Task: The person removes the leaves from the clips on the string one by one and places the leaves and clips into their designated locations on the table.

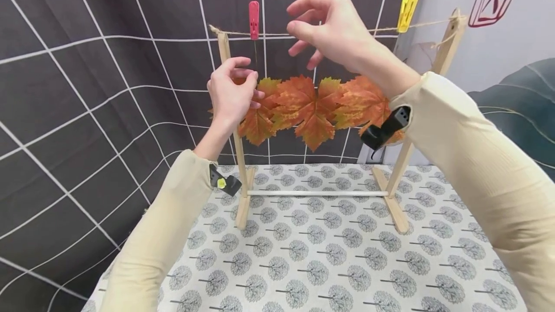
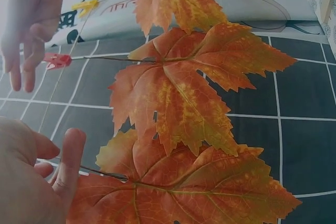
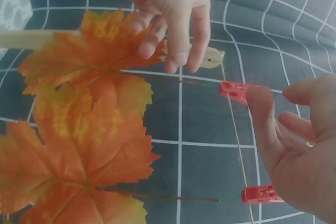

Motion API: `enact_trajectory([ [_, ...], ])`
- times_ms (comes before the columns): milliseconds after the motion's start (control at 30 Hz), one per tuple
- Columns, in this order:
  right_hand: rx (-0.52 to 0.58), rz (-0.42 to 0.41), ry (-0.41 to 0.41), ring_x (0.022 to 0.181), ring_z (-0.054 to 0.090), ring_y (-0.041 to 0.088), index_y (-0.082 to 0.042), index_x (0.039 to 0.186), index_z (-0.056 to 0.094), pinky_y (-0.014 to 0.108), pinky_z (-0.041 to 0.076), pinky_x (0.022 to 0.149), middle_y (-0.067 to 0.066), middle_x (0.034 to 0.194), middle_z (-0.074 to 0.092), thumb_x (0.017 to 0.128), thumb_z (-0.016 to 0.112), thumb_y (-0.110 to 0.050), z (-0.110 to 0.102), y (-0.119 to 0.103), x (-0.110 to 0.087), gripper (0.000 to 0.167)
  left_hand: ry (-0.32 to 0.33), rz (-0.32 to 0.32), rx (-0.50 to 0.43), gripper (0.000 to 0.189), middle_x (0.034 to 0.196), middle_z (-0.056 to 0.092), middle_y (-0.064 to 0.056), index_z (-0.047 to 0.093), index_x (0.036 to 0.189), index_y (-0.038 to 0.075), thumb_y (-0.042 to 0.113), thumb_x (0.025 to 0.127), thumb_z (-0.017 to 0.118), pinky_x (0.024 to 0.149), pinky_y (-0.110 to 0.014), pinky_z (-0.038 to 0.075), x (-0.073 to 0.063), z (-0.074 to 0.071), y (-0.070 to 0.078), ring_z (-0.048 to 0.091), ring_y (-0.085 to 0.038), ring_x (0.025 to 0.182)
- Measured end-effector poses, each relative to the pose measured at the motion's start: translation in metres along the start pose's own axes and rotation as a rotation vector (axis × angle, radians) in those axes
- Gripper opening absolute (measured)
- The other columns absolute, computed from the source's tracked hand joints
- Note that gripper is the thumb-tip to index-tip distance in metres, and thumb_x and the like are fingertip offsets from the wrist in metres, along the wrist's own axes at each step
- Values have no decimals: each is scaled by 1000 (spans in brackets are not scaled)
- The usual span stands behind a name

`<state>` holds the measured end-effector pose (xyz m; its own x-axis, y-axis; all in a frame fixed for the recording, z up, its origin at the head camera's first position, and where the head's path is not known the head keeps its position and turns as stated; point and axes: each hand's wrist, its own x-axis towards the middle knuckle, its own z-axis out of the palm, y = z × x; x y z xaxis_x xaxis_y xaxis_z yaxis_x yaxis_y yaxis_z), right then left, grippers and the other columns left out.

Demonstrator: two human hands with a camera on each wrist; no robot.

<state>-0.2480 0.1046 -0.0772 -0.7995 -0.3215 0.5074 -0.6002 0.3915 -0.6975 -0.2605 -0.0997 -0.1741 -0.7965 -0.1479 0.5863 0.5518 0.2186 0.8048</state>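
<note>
Three orange artificial maple leaves (image 1: 314, 110) hang by thin stems from a twine line (image 1: 277, 35). A red clothespin (image 1: 254, 20) clips the left leaf's stem, and a yellow clothespin (image 1: 407, 11) sits toward the right end. Another red clothespin (image 3: 262, 193) grips the middle stem; my right hand covers it in the head view. My left hand (image 1: 231, 88) hovers beside the left leaf (image 3: 89, 66) with loosely bent, empty fingers. Up at line height, my right hand (image 1: 331, 28) holds nothing, its fingers spread and bent, right of the left clothespin.
A wooden stand with two posts (image 1: 446, 47) carries the line, and a white rod (image 1: 316, 193) joins its feet. Beneath it lies a tree-print tablecloth (image 1: 316, 249). Behind hangs a dark cloth with white grid lines (image 1: 108, 61).
</note>
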Motion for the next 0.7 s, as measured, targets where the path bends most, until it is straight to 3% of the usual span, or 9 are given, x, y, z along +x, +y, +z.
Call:
enact_trajectory([
  [267, 17, 77, -30, 92, 71, 20, -10, 137, 55, 27, 58, 57, 12, 128, 62, 97, 65, -19, 5, -8, 17, 42, 21, -5, -6, 28, 102, 68, -13, 65, 121, 4, 5, 93, 67, 47, -29, 57, 4, 4, -1, 70, -15, 58],
  [700, 187, 227, -8, 90, 70, 21, -9, 136, 53, 25, 56, 53, 9, 128, 58, 97, 65, -16, 13, -11, 47, 42, 39, -27, 16, 27, 102, 67, -9, 65, 121, 4, 3, 94, 65, 47, -28, 56, 9, 10, -2, 70, -14, 58],
])
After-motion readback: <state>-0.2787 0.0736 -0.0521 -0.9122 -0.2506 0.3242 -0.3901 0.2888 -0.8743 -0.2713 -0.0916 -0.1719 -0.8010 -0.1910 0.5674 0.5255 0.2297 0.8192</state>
